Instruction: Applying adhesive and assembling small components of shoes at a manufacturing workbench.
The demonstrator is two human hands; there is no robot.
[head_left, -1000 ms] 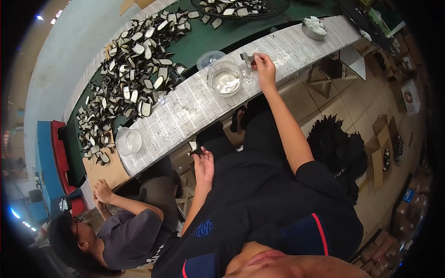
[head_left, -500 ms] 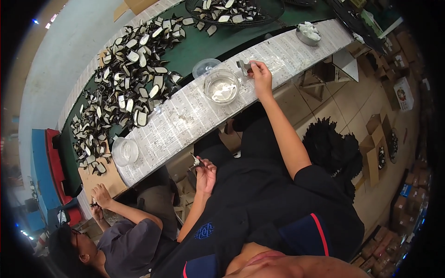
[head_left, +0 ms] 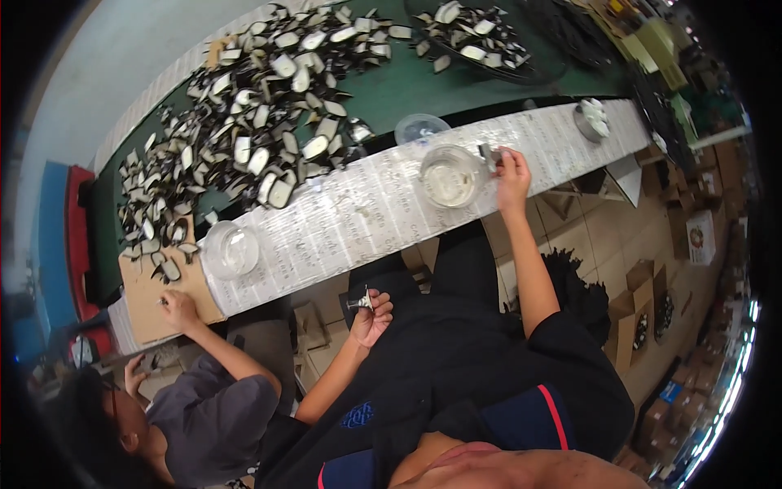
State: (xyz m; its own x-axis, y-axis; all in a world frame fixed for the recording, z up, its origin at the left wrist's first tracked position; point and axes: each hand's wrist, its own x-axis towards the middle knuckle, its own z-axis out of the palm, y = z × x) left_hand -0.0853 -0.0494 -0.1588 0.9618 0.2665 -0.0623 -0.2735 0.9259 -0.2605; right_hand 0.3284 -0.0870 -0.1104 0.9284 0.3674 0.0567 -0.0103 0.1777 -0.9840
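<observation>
At the table's near edge, my right hand [head_left: 513,173] pinches a small flat tool [head_left: 489,155] with a dark end, which looks like a flat brush. Its end is beside the rim of a round clear bowl [head_left: 425,181]; what the bowl holds is hard to make out. Lower down, over my lap, my left hand [head_left: 375,321] grips a small black-and-white piece [head_left: 359,304] between thumb and fingers. It resembles the curved black pieces with pale oval faces, like shoe heels, in the big heap [head_left: 281,102] across the table.
White printed paper [head_left: 358,220] covers the table's front strip. A clear lid or dish [head_left: 419,127], a second clear bowl [head_left: 232,251] and a tin of white wads [head_left: 591,122] stand along it. At left a co-worker [head_left: 216,399] handles something small over cardboard [head_left: 151,314].
The view has shifted, moving the table rightward and down. My right hand has brought the tool closer to the bowl's rim. The piece in my left hand has turned. The co-worker's hands have moved apart.
</observation>
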